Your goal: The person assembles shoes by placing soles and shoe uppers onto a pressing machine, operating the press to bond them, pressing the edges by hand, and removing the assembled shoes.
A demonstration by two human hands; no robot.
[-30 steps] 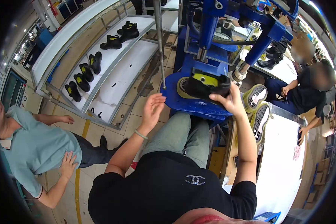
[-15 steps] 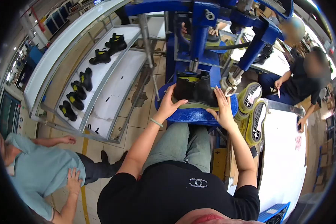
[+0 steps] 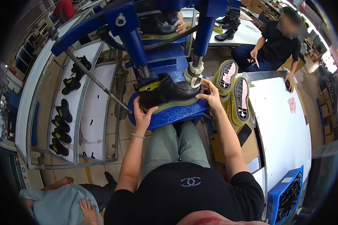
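While black shoes (image 3: 64, 111) line a rack (image 3: 97, 123), the left hand (image 3: 142, 115), fingers parted, clasps the heel of a black boot (image 3: 169, 92) on a blue platform (image 3: 172, 119); the right hand (image 3: 212, 96), thumb and fingers apart, holds its toe near yellow-rimmed soles (image 3: 234, 107).

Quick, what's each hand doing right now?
Left hand: holding the black boot at its heel end.
Right hand: holding the boot's toe end.

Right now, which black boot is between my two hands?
The boot on the near blue platform, its heel by your left hand and toe by your right hand; the other boots are farther away.
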